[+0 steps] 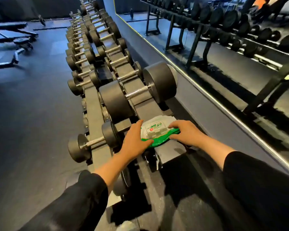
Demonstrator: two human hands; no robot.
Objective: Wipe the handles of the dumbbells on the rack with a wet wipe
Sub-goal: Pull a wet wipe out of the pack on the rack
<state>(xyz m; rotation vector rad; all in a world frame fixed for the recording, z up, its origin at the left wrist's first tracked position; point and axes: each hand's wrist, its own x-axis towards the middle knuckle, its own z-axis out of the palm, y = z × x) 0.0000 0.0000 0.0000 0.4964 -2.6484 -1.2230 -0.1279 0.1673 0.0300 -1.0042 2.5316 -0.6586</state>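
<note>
A white and green pack of wet wipes (156, 129) lies on the near end of the dumbbell rack (93, 104). My left hand (135, 140) holds its left side, thumb along the green front edge. My right hand (185, 132) grips its right end with curled fingers. The pack's plastic lid is closed. Just beyond it sits a large black dumbbell with a chrome handle (138, 91). A small dumbbell with a chrome handle (95, 142) rests on the lower tier to the left of my left hand.
Rows of black dumbbells (90, 52) run away along the tiered rack. A wall mirror (223, 47) lines the right side. Weight benches (10, 35) stand on the dark rubber floor at far left.
</note>
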